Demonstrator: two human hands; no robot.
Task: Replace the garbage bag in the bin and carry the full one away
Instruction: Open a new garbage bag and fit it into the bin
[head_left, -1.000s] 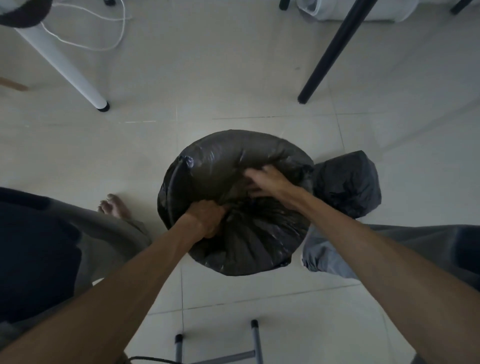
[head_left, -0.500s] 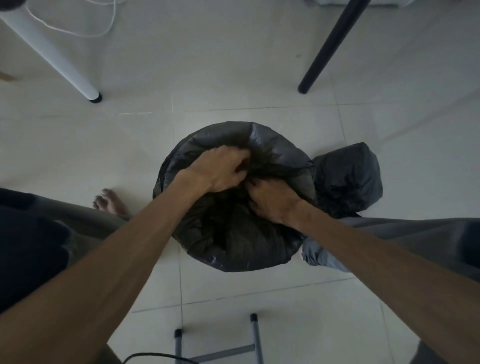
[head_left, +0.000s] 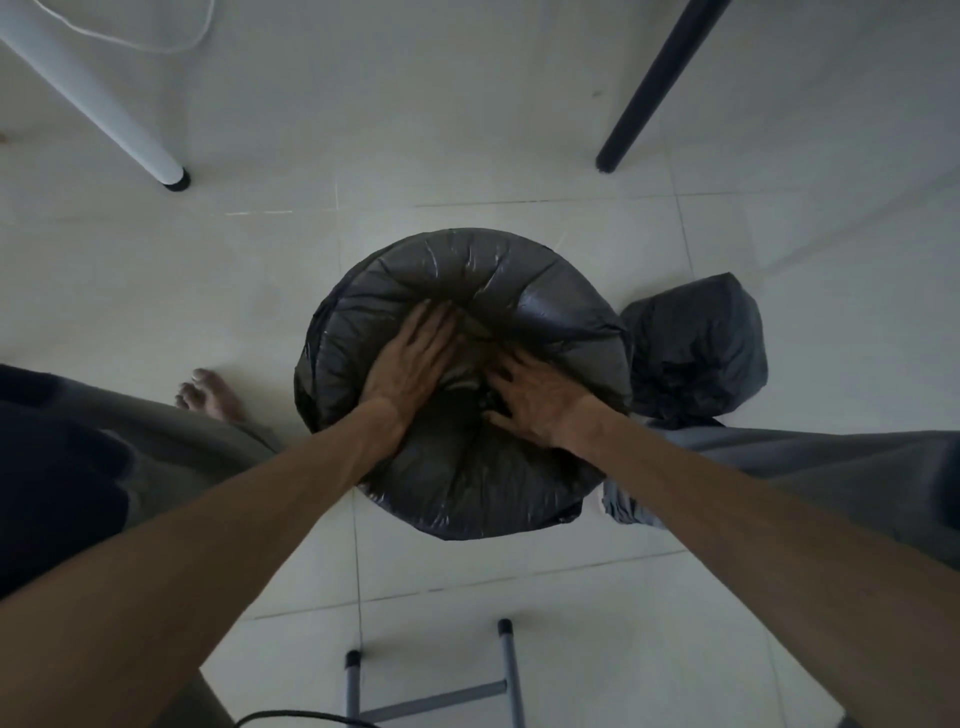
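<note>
Two black bags are seen. One bag (head_left: 467, 291) is stretched over the round bin (head_left: 457, 514) at the centre and pushed down inside it; the other, a full bag (head_left: 693, 345), sits on the floor (head_left: 208, 291) just right of it. The left hand (head_left: 410, 358) and right hand (head_left: 535, 400) are pressed, fingers spread flat, into the lining.

Both hands, fists 0.5 s ago, now lie flat: left hand (head_left: 410, 358) and right hand (head_left: 540, 400) press the black liner (head_left: 519, 291) down.
</note>
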